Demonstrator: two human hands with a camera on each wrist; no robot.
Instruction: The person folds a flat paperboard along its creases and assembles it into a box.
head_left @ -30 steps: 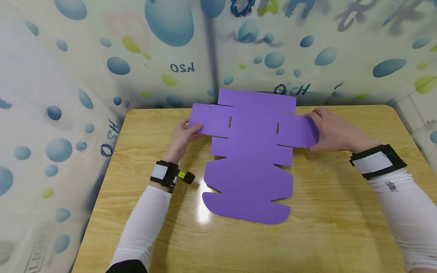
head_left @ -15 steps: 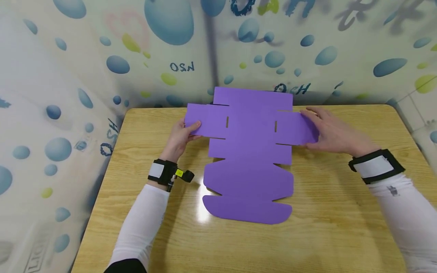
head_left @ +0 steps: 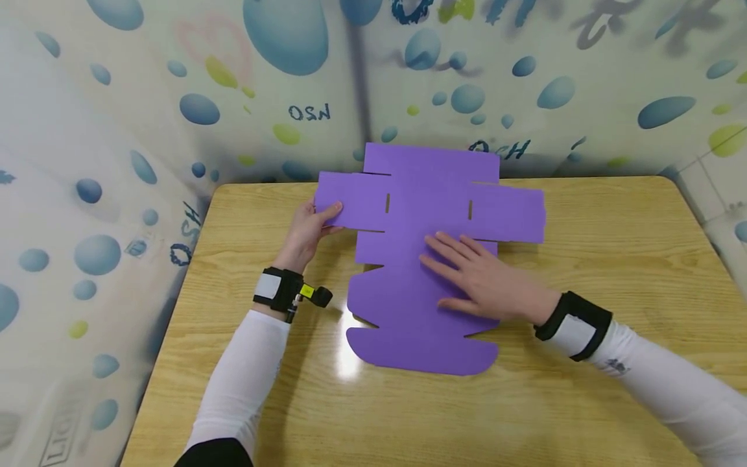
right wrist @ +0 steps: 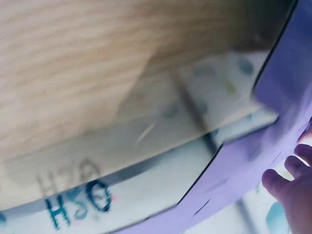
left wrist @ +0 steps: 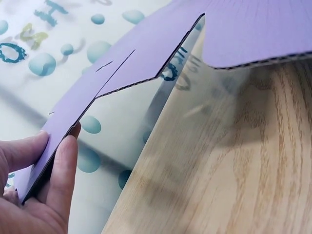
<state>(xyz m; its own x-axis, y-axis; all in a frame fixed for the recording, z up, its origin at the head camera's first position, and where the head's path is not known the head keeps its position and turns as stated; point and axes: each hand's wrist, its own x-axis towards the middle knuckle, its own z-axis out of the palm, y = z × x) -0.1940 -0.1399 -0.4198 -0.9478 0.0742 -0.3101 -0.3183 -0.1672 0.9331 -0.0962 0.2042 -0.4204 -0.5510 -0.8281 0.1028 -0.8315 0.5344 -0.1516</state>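
Note:
A flat purple cardboard box blank (head_left: 428,214) with slots, side flaps and rounded end flaps lies spread near the table's far edge. My left hand (head_left: 309,227) pinches its left side flap, thumb on top and fingers beneath. In the left wrist view that hand (left wrist: 41,180) grips the flap, and the corrugated edge of the cardboard (left wrist: 122,73) shows. My right hand (head_left: 481,275) is spread with straight fingers over the middle of the blank, right of centre. The right wrist view catches its fingertips (right wrist: 275,183) beside the purple cardboard (right wrist: 243,151).
A wooden table (head_left: 607,272) bears the blank. Behind it and on the left rises a pale wall covering (head_left: 251,130) with blue and green drops and lettering. The far panel of the blank overlaps this covering in the head view.
My right hand has let go of the right side flap and moved left and nearer, onto the middle of the blank. The left hand keeps its pinch; the blank has shifted slightly left.

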